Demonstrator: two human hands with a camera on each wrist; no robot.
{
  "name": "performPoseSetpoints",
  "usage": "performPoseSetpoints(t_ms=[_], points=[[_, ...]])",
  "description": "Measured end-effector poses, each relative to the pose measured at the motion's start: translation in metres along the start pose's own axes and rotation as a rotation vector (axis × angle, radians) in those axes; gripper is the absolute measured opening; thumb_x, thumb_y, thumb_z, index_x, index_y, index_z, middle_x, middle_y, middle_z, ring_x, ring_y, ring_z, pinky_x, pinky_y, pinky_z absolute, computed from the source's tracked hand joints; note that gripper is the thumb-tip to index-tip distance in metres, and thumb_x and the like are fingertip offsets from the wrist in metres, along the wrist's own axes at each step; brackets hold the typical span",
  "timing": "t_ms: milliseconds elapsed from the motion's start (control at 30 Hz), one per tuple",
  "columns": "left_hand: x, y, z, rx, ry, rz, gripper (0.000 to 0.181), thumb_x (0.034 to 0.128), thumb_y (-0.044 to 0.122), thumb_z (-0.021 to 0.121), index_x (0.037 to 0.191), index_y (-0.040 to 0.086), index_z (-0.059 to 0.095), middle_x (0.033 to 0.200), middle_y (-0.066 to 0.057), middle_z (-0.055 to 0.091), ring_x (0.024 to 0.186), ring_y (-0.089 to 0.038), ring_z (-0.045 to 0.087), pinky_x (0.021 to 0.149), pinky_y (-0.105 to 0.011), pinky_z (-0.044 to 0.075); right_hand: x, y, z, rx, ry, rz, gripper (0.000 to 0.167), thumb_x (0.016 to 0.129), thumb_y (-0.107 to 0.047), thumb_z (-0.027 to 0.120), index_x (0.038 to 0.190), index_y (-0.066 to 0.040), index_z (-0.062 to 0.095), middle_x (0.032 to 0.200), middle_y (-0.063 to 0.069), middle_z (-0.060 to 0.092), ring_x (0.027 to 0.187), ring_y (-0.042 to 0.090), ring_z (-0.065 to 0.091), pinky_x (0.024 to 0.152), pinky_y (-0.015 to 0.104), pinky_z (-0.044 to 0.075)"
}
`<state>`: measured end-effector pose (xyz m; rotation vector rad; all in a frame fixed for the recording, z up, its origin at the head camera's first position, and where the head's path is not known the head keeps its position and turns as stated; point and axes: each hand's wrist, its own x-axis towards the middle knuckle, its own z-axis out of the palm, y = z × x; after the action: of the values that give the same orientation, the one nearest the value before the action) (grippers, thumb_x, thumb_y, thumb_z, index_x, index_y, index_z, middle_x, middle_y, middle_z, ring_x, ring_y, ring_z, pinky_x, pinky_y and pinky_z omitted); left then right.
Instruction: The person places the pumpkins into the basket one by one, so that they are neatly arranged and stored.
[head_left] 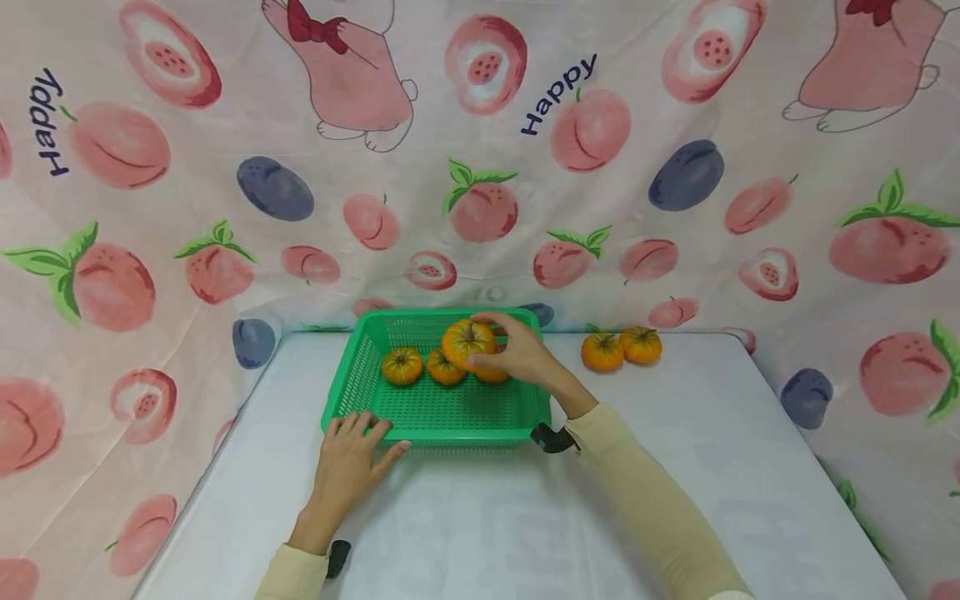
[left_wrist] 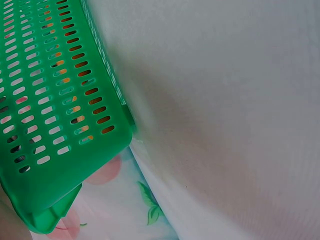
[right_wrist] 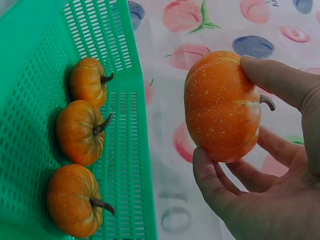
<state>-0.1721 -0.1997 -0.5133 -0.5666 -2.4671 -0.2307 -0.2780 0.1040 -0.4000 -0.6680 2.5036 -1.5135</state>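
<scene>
Near side: left hand (head_left: 348,462) is resting at the basket's near-left corner, fingers loosely spread along the rim, thumb standing apart from them. The left wrist view is not showing those fingers clearly. White table (head_left: 465,525) is lying in front.

Green basket (head_left: 465,435) is sitting upright on the table. Light contact on its rim seems enough for steadying; pressing hard could be tipping that corner.

Right hand (head_left: 517,350) is reaching over the basket, pinching the held pumpkin (right_wrist: 222,107) between thumb and fingers on opposite sides. Its stem (right_wrist: 268,102) is taking no load, which looks right; a stem might be snapping under weight.

Held pumpkin is hanging above the row, apart from it in the right wrist view. Below, left pumpkin (head_left: 402,367), middle pumpkin (head_left: 447,367) and right pumpkin (head_left: 492,372) are lining up inside. Bare basket floor is showing nearer the person; lowering softly there, fingers parting only once the weight is settling, would be sparing the neighbours knocks.

Right, outside the basket: two more pumpkins (head_left: 602,353) are sitting side by side. Fruit-print cloth (head_left: 420,167) is hanging behind everything.
</scene>
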Motion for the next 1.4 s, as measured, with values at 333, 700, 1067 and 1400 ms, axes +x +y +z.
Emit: performPoseSetpoints(t_ms=[333, 700, 1067, 1400], points=[[0.0, -0.001, 0.001, 0.004, -0.007, 0.0, 0.055, 0.0944, 0.066, 0.043, 0.097, 0.016, 0.066, 0.09, -0.003, 0.059, 0.086, -0.026, 0.056, 0.081, -0.044, 0.041, 0.016, 0.001, 0.011, -0.043, -0.073, 0.01, 0.067, 0.082, -0.034, 0.081, 0.141, -0.023, 0.05, 0.147, 0.002, 0.048, 0.129, 0.028, 0.05, 0.101, 0.045, 0.049], [0.0, 0.001, -0.001, 0.0, -0.02, -0.005, 0.05, 0.0929, 0.065, 0.049, 0.097, 0.017, 0.066, 0.091, -0.004, 0.059, 0.088, -0.026, 0.056, 0.082, -0.044, 0.041, 0.028, 0.001, 0.028, -0.154, -0.174, -0.014, 0.066, 0.085, -0.034, 0.077, 0.142, -0.02, 0.049, 0.147, 0.007, 0.047, 0.13, 0.03, 0.05, 0.104, 0.046, 0.046], [0.001, 0.0, -0.002, 0.001, -0.014, 0.001, 0.044, 0.0923, 0.061, 0.053, 0.096, 0.019, 0.064, 0.091, -0.002, 0.058, 0.087, -0.025, 0.055, 0.081, -0.043, 0.04, 0.038, -0.004, 0.042, -0.168, -0.21, 0.034, 0.067, 0.083, -0.037, 0.079, 0.142, -0.024, 0.049, 0.147, 0.002, 0.048, 0.133, 0.025, 0.048, 0.105, 0.045, 0.045], [0.0, 0.0, -0.001, -0.012, -0.026, -0.003, 0.047, 0.0926, 0.062, 0.053, 0.097, 0.016, 0.066, 0.092, -0.004, 0.059, 0.089, -0.028, 0.056, 0.082, -0.044, 0.04, 0.053, -0.004, 0.053, -0.138, -0.272, 0.034, 0.064, 0.084, -0.031, 0.079, 0.14, -0.022, 0.05, 0.144, 0.0, 0.05, 0.127, 0.025, 0.051, 0.103, 0.042, 0.047]])
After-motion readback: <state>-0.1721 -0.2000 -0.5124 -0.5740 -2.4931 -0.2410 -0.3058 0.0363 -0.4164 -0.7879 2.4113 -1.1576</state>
